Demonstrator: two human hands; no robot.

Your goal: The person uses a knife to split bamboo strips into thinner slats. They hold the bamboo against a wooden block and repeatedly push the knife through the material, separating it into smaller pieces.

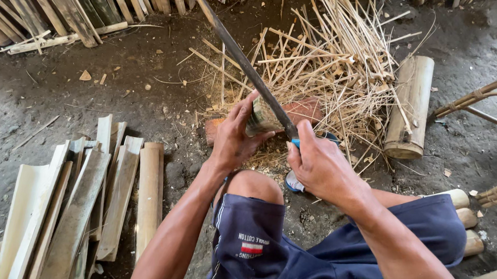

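Bamboo piece (260,118), short, greenish, cut end fibrous, stands on a reddish brick (304,110) on the dirt floor (141,71). Left hand (234,136) wraps its fingers around the piece, steadying it. Right hand (319,167) grips a blue handle, fingers closed; long dark blade (244,62) runs up and left from it, edge resting across the piece's top. Pile of thin bamboo slivers (341,65) just behind the brick. Round bamboo section (412,106) lies right of the pile. Split bamboo slats (74,207) are stacked well to the left.

Dull metal blade (244,65), rough bamboo slats (69,219), matt dirt floor (140,65).
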